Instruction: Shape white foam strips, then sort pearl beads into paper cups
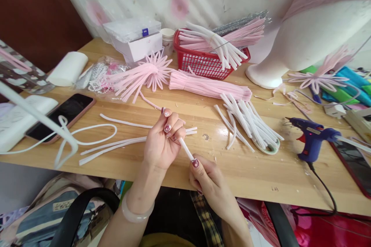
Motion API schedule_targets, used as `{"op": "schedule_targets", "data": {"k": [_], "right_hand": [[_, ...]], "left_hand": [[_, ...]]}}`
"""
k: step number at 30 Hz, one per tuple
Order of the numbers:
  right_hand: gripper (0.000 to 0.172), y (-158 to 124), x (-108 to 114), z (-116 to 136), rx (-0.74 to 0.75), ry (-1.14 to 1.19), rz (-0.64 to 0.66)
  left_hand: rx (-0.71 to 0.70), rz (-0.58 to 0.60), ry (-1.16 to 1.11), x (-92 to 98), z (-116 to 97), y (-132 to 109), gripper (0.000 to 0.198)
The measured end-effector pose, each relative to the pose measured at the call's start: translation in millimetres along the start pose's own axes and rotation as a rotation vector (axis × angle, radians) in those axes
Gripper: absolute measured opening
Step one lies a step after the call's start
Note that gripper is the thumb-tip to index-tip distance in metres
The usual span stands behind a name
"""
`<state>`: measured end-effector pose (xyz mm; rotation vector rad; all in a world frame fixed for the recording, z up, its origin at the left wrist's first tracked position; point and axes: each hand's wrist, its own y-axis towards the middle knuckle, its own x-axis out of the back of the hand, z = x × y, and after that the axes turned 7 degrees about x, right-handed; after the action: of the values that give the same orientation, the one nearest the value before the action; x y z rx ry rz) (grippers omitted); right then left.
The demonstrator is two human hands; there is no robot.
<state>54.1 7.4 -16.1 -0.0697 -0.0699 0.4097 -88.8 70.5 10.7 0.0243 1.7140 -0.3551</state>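
Observation:
A white pipe cleaner runs between my two hands above the table's front edge. My left hand, palm turned up with the fingers curled in, grips its upper end. Lower down, my right hand pinches the other end under the thumb. Beneath and beside my left hand lie several loose white pipe cleaners. A bundle of white pipe cleaners rests to the right, and a bundle of pink pipe cleaners lies behind. A pink looped pipe-cleaner piece sits at the back left.
A blue glue gun stands on the right, its cord hanging off the edge. Behind are a red basket of pipe cleaners and a white mannequin stand. A phone and white cable are on the left.

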Motion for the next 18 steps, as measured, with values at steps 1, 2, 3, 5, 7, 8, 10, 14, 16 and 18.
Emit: {"op": "schedule_targets", "data": {"k": [1,2,3,5,7,8,10,14,16,18], "right_hand": [[0.051,0.3,-0.1,0.2,-0.002,-0.002,-0.003],[0.05,0.5,-0.2,0.4,-0.006,-0.003,-0.007],[0.05,0.5,-0.4,0.7,-0.008,-0.005,-0.009],[0.049,-0.1,-0.9,1.3,-0.009,-0.007,-0.005],[0.047,-1.2,-1.3,1.6,-0.011,-0.013,0.013],[0.046,-1.8,-1.6,1.5,-0.012,-0.018,0.022],[0.045,-2.8,-2.3,0.8,-0.014,-0.027,0.029],[0.044,-3.4,-4.7,-2.2,0.005,-0.039,0.01],[0.044,-3.2,-5.9,-3.6,0.031,-0.048,-0.005],[0.044,-3.1,-6.4,-4.5,0.06,-0.065,-0.023]], "left_hand": [[-0.007,-0.002,0.001,-0.2,-0.5,-0.1,0.046],[-0.017,-0.004,0.006,-0.4,-1.1,-0.1,0.046],[-0.03,-0.007,0.014,-0.6,-1.7,-0.1,0.046],[-0.053,-0.013,0.032,-0.6,-2.8,0.0,0.046],[-0.062,-0.016,0.041,-0.2,-3.5,0.3,0.045],[-0.06,-0.015,0.041,0.1,-3.6,0.4,0.045],[-0.055,-0.012,0.038,1.0,-3.6,0.7,0.045],[-0.048,-0.021,0.038,1.3,-3.2,0.8,0.046],[-0.048,-0.033,0.042,0.6,-3.1,0.5,0.045],[-0.051,-0.04,0.048,-0.3,-3.2,0.2,0.045]]}}
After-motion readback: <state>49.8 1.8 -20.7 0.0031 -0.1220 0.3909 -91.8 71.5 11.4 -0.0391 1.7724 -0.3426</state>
